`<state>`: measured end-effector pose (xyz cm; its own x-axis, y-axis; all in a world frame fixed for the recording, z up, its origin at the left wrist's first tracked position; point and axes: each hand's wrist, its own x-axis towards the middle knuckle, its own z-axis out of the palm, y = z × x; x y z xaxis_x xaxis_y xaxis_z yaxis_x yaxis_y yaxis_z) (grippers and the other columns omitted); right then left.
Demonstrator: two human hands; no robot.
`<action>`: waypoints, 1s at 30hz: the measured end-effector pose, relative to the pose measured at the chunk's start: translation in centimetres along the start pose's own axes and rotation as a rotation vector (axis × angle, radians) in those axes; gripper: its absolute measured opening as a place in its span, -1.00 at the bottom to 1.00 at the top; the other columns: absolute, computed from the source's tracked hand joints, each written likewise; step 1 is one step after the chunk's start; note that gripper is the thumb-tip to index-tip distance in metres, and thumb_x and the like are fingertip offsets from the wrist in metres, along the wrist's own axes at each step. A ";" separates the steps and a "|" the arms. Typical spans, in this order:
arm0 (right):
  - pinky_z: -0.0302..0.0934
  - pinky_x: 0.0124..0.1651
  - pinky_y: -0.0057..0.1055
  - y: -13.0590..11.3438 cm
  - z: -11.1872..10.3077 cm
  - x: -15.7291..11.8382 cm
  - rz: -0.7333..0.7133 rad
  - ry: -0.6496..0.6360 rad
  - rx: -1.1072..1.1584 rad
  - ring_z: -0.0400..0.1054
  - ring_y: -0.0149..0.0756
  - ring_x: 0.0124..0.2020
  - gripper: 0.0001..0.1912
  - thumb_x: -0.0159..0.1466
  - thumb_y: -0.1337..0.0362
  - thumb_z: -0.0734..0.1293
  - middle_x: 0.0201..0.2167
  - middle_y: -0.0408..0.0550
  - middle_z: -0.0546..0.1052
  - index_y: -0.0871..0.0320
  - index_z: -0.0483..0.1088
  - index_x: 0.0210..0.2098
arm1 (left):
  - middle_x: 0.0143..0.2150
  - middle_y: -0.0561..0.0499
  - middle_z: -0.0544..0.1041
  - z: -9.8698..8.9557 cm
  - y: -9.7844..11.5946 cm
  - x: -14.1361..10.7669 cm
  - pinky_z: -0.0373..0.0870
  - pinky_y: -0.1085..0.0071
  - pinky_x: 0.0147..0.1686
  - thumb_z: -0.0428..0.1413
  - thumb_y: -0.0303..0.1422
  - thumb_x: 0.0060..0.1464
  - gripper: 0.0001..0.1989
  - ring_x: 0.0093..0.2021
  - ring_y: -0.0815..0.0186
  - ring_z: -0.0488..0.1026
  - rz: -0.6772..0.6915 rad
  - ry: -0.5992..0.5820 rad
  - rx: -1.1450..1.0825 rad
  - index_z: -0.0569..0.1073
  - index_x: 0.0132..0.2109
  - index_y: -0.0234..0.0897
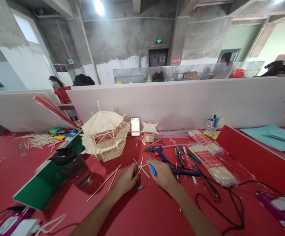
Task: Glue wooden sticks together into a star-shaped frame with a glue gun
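A small star-shaped frame of thin wooden sticks (140, 167) lies low over the red tabletop between my hands. My left hand (127, 178) is closed at its left side, its fingertips pinching one of the sticks. In my right hand (164, 174) is a blue pen (152, 168), held beside the frame's right arm; its tip is hard to make out. A short dark-blue piece, perhaps a pen cap (141, 187), rests on the table just below the frame. Loose sticks (103, 184) lie left of my left hand.
Behind stand a large stick pavilion (105, 134) and a small one (149, 131). A blue glue gun (157, 150), pliers (180, 158), bagged sticks (212, 164) and black cables lie to the right. A dark water bottle (73, 168) stands left. A white partition (176, 101) closes the back.
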<state>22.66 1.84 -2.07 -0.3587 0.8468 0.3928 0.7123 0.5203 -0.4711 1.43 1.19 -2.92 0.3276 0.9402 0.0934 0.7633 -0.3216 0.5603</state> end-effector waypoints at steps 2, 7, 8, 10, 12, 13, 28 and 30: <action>0.32 -0.02 -0.39 0.0 -0.1 0.1 0.018 -0.002 0.003 0.52 -0.21 -0.06 -0.61 0.25 0.44 0.21 -0.08 -0.01 0.63 0.04 0.50 -0.01 | -0.41 0.08 0.48 0.0 0.0 0.0 0.17 0.46 -0.38 -0.01 -0.46 0.20 -0.79 -0.40 0.29 0.42 -0.005 -0.005 0.003 0.35 -0.02 -0.23; 0.33 -0.01 -0.37 0.0 -0.1 0.1 0.031 0.004 0.009 0.52 -0.19 -0.04 -0.57 0.21 0.47 0.22 -0.05 0.00 0.62 0.06 0.49 0.00 | -0.40 0.07 0.50 -0.2 0.2 0.0 0.16 0.46 -0.37 0.00 -0.46 0.20 -0.79 -0.39 0.29 0.42 -0.014 -0.009 0.014 0.36 -0.02 -0.22; 0.33 -0.02 -0.38 0.1 -0.1 0.1 0.030 0.007 0.009 0.52 -0.19 -0.05 -0.56 0.19 0.48 0.22 -0.05 -0.01 0.62 0.06 0.48 0.00 | -0.39 0.07 0.50 -0.2 0.3 0.0 0.17 0.45 -0.37 0.00 -0.46 0.20 -0.79 -0.38 0.29 0.43 -0.016 -0.007 0.015 0.36 -0.02 -0.22; 0.33 -0.01 -0.38 0.0 -0.2 0.1 0.027 0.002 0.008 0.52 -0.20 -0.04 -0.52 0.15 0.49 0.23 -0.05 -0.01 0.62 0.05 0.48 0.01 | -0.38 0.07 0.51 -0.2 0.3 -0.1 0.18 0.45 -0.36 0.01 -0.45 0.20 -0.79 -0.37 0.28 0.43 -0.019 -0.006 0.016 0.36 -0.02 -0.21; 0.33 0.00 -0.38 0.0 -0.3 0.1 0.030 -0.013 0.009 0.52 -0.20 -0.03 -0.47 0.10 0.52 0.23 -0.04 -0.01 0.62 0.06 0.47 0.02 | -0.39 0.07 0.51 -0.2 0.3 0.0 0.18 0.45 -0.36 0.00 -0.44 0.21 -0.79 -0.38 0.29 0.44 -0.018 -0.011 0.012 0.36 -0.02 -0.21; 0.32 0.01 -0.38 0.0 -0.4 0.1 0.033 -0.021 0.011 0.51 -0.19 -0.02 -0.45 0.08 0.53 0.23 -0.03 0.00 0.61 0.06 0.46 0.03 | -0.40 0.08 0.51 -0.2 0.3 0.0 0.19 0.45 -0.36 0.00 -0.44 0.21 -0.79 -0.38 0.29 0.44 -0.017 -0.014 0.009 0.36 -0.01 -0.21; 0.22 -0.12 -0.43 -0.5 -3.7 -0.7 -0.159 -0.299 0.127 0.51 -0.23 -0.17 -0.57 0.19 0.48 0.19 -0.20 -0.10 0.64 0.01 0.51 -0.08 | -0.38 0.08 0.52 -3.5 0.6 0.5 0.18 0.45 -0.35 0.03 -0.40 0.16 -0.55 -0.40 0.31 0.42 -0.100 0.037 -0.007 0.36 0.21 -0.28; 0.22 -0.10 -0.42 -0.6 -4.2 -1.0 -0.192 -0.364 0.132 0.50 -0.22 -0.17 -0.56 0.18 0.47 0.19 -0.20 -0.11 0.65 -0.01 0.52 -0.07 | -0.40 0.10 0.50 -3.7 0.6 0.6 0.17 0.46 -0.38 0.03 -0.41 0.15 -0.58 -0.43 0.32 0.41 -0.113 0.035 -0.019 0.38 0.17 -0.26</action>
<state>25.13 0.15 1.18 -0.6833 0.7049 0.1902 0.5374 0.6619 -0.5225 -0.02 1.95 0.52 0.2202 0.9738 0.0567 0.7836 -0.2112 0.5843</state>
